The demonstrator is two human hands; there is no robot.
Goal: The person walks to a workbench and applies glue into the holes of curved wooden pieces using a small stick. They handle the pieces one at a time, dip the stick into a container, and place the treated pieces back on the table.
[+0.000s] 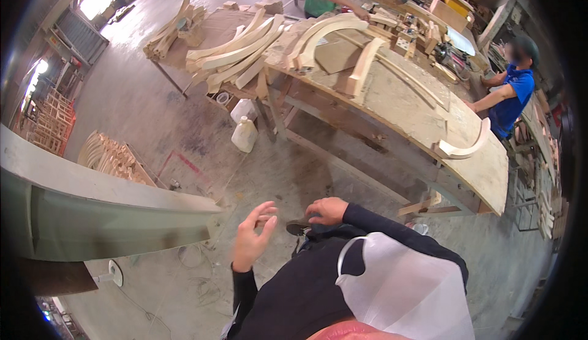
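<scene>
My left hand is raised in front of my chest, fingers spread and empty. My right hand sits just to its right, fingers curled on a small dark object I cannot identify. Both arms wear dark sleeves. A translucent white plastic bag hangs against my chest below the right forearm. Beyond the hands stands a long wooden workbench with curved wooden pieces on it.
A pale green machine table juts in from the left. Stacked curved wood lies at the bench's far end, two white jugs under it. Two other people work at the bench's far side. More wood parts lie on the concrete floor.
</scene>
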